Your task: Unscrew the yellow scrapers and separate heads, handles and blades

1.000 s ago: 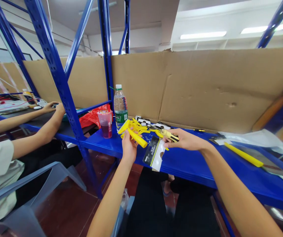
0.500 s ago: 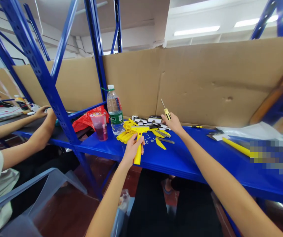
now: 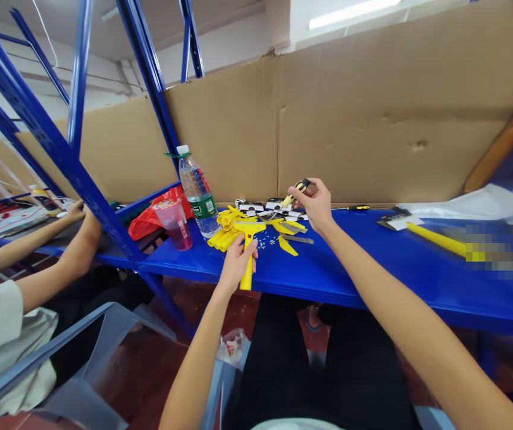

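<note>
My left hand (image 3: 235, 264) is wrapped round the handle of a yellow plastic scraper (image 3: 246, 279), its wide head pointing away from me at the bench's front edge. My right hand (image 3: 318, 206) grips a yellow-and-black screwdriver (image 3: 288, 200), whose shaft slants down to the left, above and to the right of the scraper head. Behind the scraper lies a stack of yellow tubular handles (image 3: 223, 239). Small screws (image 3: 263, 244) are scattered to the right of the scraper. Flat yellow pieces (image 3: 287, 246) and a metal strip (image 3: 298, 240) lie beside them.
A water bottle (image 3: 200, 206) and a cup of dark drink (image 3: 176, 230) stand at left by a red bag (image 3: 137, 226). Another screwdriver (image 3: 358, 208) lies by the cardboard wall (image 3: 350, 137). A yellow bar (image 3: 438, 240) and plastic wrap (image 3: 471, 203) lie right. A co-worker's arm (image 3: 65, 260) is at far left.
My right hand has turned the screwdriver over, from tip up to tip down and left. The scraper stays in my left hand. The camera view has shifted and tilted down slightly.
</note>
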Tool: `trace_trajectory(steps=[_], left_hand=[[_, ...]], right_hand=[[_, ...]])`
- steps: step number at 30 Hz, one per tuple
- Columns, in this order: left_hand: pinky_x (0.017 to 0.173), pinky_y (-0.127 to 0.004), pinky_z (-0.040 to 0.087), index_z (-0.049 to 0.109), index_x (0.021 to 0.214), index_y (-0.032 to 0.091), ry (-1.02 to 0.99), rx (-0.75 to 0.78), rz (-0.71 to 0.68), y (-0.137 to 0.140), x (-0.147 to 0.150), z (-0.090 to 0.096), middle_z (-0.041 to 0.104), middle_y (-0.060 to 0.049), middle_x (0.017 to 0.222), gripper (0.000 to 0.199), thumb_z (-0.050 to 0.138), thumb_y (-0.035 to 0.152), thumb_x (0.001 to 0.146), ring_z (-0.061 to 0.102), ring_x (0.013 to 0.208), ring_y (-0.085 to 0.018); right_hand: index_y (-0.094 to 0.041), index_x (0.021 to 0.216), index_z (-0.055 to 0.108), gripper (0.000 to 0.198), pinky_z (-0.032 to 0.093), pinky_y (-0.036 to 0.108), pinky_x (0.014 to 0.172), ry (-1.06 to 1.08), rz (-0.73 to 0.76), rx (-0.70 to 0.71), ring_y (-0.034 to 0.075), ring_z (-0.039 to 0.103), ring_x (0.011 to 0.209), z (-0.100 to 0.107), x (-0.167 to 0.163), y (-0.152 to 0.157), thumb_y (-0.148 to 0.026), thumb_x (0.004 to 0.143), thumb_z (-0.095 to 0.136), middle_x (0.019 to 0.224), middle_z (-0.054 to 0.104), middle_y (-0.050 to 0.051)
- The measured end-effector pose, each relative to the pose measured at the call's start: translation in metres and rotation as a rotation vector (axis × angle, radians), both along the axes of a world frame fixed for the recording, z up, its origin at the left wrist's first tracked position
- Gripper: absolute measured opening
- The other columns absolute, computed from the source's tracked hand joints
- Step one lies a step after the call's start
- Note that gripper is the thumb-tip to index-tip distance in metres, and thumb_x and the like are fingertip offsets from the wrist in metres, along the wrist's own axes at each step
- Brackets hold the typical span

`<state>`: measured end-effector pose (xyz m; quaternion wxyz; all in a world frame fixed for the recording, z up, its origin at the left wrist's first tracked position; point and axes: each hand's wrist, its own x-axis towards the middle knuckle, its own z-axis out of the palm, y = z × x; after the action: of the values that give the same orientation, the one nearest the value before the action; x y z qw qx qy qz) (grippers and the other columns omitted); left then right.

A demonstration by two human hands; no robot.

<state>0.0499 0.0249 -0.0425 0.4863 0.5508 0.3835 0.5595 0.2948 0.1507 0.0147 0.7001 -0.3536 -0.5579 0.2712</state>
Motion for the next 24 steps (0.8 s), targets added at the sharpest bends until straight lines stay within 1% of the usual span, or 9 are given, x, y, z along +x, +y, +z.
trace_trajectory(steps=[2,3,5,7,11,15,20,24], left_hand=[[0.042,-0.022,0.044,0.056,0.105,0.023,0.018,-0.007,0.001,0.000,0.000,0.001,0.063,0.007,0.072,0.056,0.087,0.066,0.086,0.056,0.042,-0.010],[0.042,-0.022,0.044,0.056,0.105,0.023,0.027,-0.009,-0.001,0.001,-0.001,0.001,0.064,0.006,0.072,0.056,0.087,0.066,0.087,0.056,0.042,-0.010],[0.042,-0.022,0.042,0.057,0.105,0.023,0.040,-0.013,-0.003,0.002,-0.001,0.000,0.064,0.006,0.072,0.055,0.086,0.066,0.087,0.056,0.042,-0.010],[0.041,-0.022,0.042,0.057,0.105,0.023,0.045,-0.018,-0.007,0.003,-0.001,-0.001,0.065,0.006,0.072,0.055,0.087,0.065,0.086,0.056,0.042,-0.010],[0.042,-0.022,0.042,0.057,0.106,0.023,0.051,-0.025,-0.018,0.005,-0.002,-0.002,0.065,0.005,0.072,0.055,0.087,0.065,0.086,0.056,0.042,-0.010],[0.041,-0.022,0.043,0.058,0.106,0.023,0.057,-0.026,-0.022,0.006,-0.002,-0.002,0.065,0.005,0.072,0.054,0.087,0.064,0.087,0.056,0.042,-0.010],[0.041,-0.023,0.043,0.057,0.105,0.023,0.057,-0.032,-0.025,0.007,-0.001,-0.002,0.064,0.005,0.072,0.054,0.087,0.064,0.087,0.055,0.042,-0.011],[0.041,-0.022,0.043,0.057,0.103,0.023,0.065,-0.019,-0.040,0.007,-0.002,-0.002,0.064,0.005,0.073,0.050,0.084,0.063,0.089,0.056,0.043,-0.010]], right_hand=[[-0.032,0.125,0.055,0.072,0.062,0.048,0.071,0.001,-0.004,0.017,0.026,0.069,0.080,0.004,-0.005,-0.007,-0.077,0.078,0.086,0.109,0.076,0.009],[-0.032,0.130,0.054,0.075,0.062,0.049,0.072,-0.004,0.001,0.025,0.028,0.071,0.083,0.005,-0.007,-0.011,-0.078,0.080,0.085,0.110,0.076,0.010],[-0.032,0.141,0.051,0.081,0.063,0.050,0.074,-0.023,0.020,0.030,0.030,0.073,0.087,0.007,-0.012,-0.018,-0.078,0.083,0.084,0.110,0.076,0.010],[-0.032,0.146,0.049,0.084,0.065,0.050,0.075,-0.056,0.045,0.027,0.030,0.074,0.088,0.009,-0.016,-0.025,-0.078,0.084,0.083,0.109,0.075,0.010],[-0.032,0.142,0.050,0.082,0.065,0.050,0.074,-0.118,0.080,0.037,0.028,0.071,0.085,0.009,-0.024,-0.031,-0.082,0.084,0.079,0.106,0.071,0.008],[-0.033,0.141,0.050,0.083,0.064,0.049,0.073,-0.139,0.086,0.039,0.026,0.067,0.081,0.007,-0.029,-0.032,-0.088,0.082,0.075,0.104,0.069,0.007],[-0.032,0.138,0.051,0.084,0.064,0.047,0.070,-0.115,0.094,0.070,0.025,0.067,0.079,0.008,-0.029,-0.033,-0.087,0.080,0.079,0.101,0.066,0.006],[-0.033,0.138,0.051,0.084,0.065,0.048,0.072,-0.128,0.077,0.053,0.026,0.067,0.080,0.008,-0.029,-0.033,-0.088,0.081,0.079,0.101,0.066,0.006]])
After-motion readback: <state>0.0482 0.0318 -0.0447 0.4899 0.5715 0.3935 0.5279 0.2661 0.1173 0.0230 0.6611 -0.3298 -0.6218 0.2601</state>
